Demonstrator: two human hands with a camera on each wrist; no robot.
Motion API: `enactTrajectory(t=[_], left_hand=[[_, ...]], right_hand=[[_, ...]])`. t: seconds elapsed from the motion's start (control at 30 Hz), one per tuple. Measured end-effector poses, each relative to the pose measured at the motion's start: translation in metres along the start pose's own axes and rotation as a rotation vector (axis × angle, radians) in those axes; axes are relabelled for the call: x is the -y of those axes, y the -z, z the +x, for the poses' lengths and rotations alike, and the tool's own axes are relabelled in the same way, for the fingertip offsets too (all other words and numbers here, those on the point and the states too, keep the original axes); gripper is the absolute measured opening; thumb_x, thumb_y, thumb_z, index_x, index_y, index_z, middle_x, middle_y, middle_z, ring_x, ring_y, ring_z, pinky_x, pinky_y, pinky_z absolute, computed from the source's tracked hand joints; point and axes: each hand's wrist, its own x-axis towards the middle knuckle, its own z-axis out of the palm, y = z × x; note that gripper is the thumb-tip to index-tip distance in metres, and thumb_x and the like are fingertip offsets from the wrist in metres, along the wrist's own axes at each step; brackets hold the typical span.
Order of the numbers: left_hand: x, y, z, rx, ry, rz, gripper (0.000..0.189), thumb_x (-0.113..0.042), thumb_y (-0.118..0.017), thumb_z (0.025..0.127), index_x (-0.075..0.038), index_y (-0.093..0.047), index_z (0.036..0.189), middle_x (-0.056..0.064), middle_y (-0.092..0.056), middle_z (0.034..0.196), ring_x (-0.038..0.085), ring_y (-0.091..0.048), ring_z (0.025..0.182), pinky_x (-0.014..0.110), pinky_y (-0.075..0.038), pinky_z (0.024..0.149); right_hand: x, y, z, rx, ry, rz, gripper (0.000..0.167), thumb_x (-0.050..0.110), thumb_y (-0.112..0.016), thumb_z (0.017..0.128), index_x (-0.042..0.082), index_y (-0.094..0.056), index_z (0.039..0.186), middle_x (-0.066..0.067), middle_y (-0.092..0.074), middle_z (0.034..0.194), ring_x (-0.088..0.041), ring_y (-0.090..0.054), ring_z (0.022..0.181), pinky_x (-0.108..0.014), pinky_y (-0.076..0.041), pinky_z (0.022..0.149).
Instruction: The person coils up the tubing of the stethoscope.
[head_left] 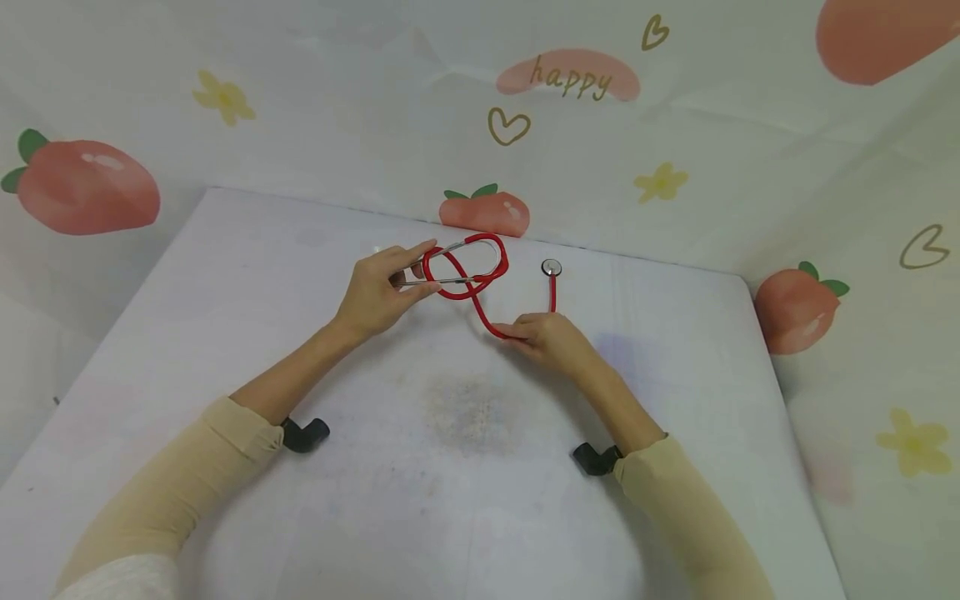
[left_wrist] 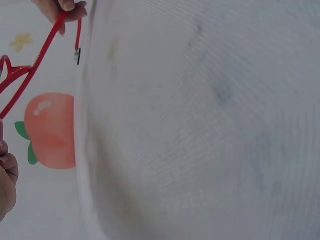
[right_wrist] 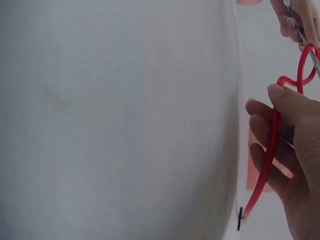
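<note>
A red stethoscope point(head_left: 480, 307) is held up between both hands in the head view. My left hand point(head_left: 381, 290) grips its metal ear tubes point(head_left: 442, 282), and the red tubing loops around them. To the right, my right hand point(head_left: 553, 343) pinches the tubing between thumb and fingers. Past that hand, the short end with the round chest piece point(head_left: 551, 267) points toward the back of the table. The right wrist view shows the tubing point(right_wrist: 272, 135) crossing the right palm, with the chest piece point(right_wrist: 240, 218) edge-on below. Only part of the left hand point(left_wrist: 7, 175) shows in the left wrist view.
Beneath the hands lies a white table point(head_left: 450, 500) with greyish smudges. A pale backdrop point(head_left: 337, 100) printed with fruit, flowers and hearts rises behind its far edge and along the right side. Dark angled pieces point(head_left: 306, 435) sit at both sleeve cuffs.
</note>
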Motion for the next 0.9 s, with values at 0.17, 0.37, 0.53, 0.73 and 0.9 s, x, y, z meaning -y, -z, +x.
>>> enactTrajectory(t=[0.17,0.37,0.53,0.73,0.9], left_hand=[[0.001,-0.003,0.000,0.001,0.005,-0.004,0.055,-0.010,-0.086,0.077,-0.008,-0.068,0.129,0.005,-0.063,0.081,0.016,-0.046,0.066,0.022,-0.036,0.059],[0.000,-0.002,-0.001,0.002,0.029,0.025,0.055,-0.011,-0.086,0.077,-0.008,-0.068,0.129,0.002,-0.061,0.080,0.016,-0.047,0.066,0.021,-0.037,0.060],[0.000,0.000,-0.002,0.009,0.048,0.039,0.055,-0.013,-0.087,0.077,-0.011,-0.068,0.129,0.004,-0.062,0.080,0.018,-0.049,0.066,0.022,-0.039,0.060],[0.000,-0.004,-0.004,0.052,0.078,0.057,0.055,-0.017,-0.086,0.078,-0.014,-0.068,0.130,0.000,-0.062,0.083,0.015,-0.048,0.066,0.025,-0.040,0.061],[-0.001,-0.007,-0.006,0.109,0.053,0.092,0.050,-0.017,-0.082,0.082,-0.013,-0.067,0.130,0.000,-0.058,0.082,0.016,-0.047,0.067,0.027,-0.040,0.062]], right_hand=[[0.002,-0.003,-0.002,-0.006,0.031,-0.040,0.032,0.007,-0.076,0.087,0.013,-0.075,0.118,0.001,-0.069,0.082,-0.010,-0.058,0.070,-0.026,-0.050,0.066],[0.010,-0.001,-0.003,-0.024,0.070,-0.025,0.031,0.006,-0.078,0.085,0.008,-0.075,0.116,0.001,-0.068,0.083,-0.010,-0.055,0.069,-0.023,-0.049,0.064],[0.020,0.004,-0.005,-0.025,0.104,-0.074,0.033,0.003,-0.078,0.084,0.008,-0.075,0.116,0.000,-0.067,0.087,-0.012,-0.058,0.075,-0.024,-0.051,0.069],[0.030,0.009,-0.006,-0.082,0.187,-0.202,0.032,0.006,-0.081,0.082,0.012,-0.077,0.112,0.001,-0.065,0.082,-0.012,-0.057,0.072,-0.024,-0.050,0.064],[0.033,0.012,-0.005,-0.123,0.220,-0.265,0.032,0.010,-0.083,0.081,0.017,-0.078,0.112,0.002,-0.066,0.077,-0.010,-0.057,0.066,-0.024,-0.049,0.059]])
